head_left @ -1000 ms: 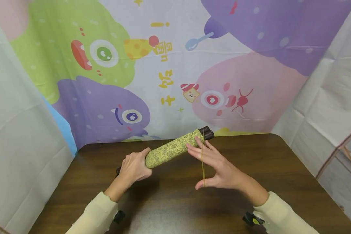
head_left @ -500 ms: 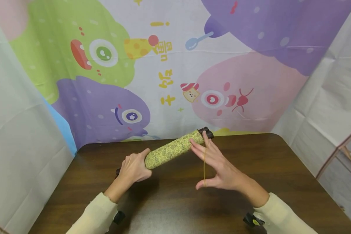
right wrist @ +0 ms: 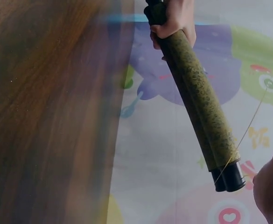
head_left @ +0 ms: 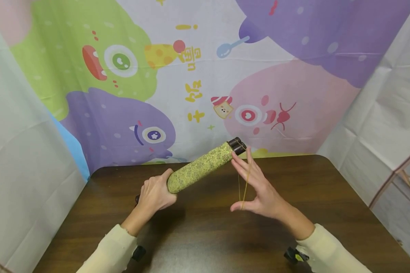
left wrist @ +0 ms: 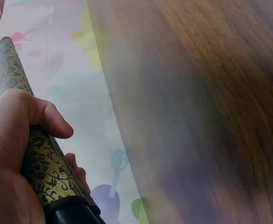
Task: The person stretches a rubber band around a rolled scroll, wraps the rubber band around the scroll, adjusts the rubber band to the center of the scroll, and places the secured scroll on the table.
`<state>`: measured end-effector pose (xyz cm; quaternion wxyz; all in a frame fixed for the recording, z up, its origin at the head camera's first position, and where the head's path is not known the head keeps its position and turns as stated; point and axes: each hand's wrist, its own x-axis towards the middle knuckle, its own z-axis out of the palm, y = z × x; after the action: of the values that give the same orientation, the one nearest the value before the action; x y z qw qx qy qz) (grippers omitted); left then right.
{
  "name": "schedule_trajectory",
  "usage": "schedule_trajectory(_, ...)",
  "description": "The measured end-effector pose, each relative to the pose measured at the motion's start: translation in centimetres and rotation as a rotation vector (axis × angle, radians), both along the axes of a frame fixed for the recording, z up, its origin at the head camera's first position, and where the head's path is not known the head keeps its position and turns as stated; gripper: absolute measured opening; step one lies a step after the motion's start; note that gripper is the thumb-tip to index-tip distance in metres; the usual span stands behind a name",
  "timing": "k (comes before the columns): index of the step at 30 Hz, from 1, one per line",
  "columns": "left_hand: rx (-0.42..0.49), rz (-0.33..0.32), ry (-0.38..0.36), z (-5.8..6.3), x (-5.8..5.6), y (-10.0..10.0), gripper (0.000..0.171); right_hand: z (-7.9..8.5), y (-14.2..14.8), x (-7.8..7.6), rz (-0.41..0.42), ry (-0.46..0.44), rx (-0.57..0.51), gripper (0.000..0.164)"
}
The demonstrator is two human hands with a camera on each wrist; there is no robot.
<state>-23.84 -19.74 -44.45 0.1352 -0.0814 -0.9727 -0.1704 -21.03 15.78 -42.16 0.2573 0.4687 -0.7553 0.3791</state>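
Observation:
My left hand [head_left: 155, 193] grips the near end of a rolled scroll [head_left: 201, 167], covered in yellow-green patterned cloth, with a pair of black roller ends [head_left: 237, 145] side by side at its far end. It slants up to the right above the table. In the left wrist view the gold and dark floral pattern of the scroll [left wrist: 45, 158] shows, with the thumb over it. My right hand [head_left: 259, 189] has its fingers and thumb spread apart, stretching a thin yellow rubber band [head_left: 246, 185]. In the right wrist view the rubber band [right wrist: 253, 121] runs to the black ends.
Beneath the hands is a dark brown wooden table [head_left: 208, 242]. A cloth backdrop [head_left: 205, 76] with cartoon figures hangs just behind its far edge. Pale sheets [head_left: 17, 151] hang on both sides.
The scroll's far end has risen and shifted slightly left. My right hand has moved a little up and right, and the rubber band's strands now stand apart. My left hand keeps its grip.

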Motion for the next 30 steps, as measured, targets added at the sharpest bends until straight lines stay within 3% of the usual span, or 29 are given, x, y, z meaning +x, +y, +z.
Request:
schedule_trajectory(12, 0.022, 0.007, 0.087, -0.11, -0.14, 0.03, 0.050, 0.06, -0.19, -0.36, -0.052, -0.047, -0.053, 0.116)
schedule_trajectory(21, 0.057, 0.013, 0.200, -0.27, 0.00, -0.01, 0.049, 0.54, -0.54, -0.26, -0.078, -0.107, -0.055, 0.121)
schedule_trajectory(30, 0.066, 0.026, 0.230, -0.43, 0.17, -0.02, 0.047, 0.60, -0.43, -0.26, -0.081, -0.162, -0.067, 0.119)
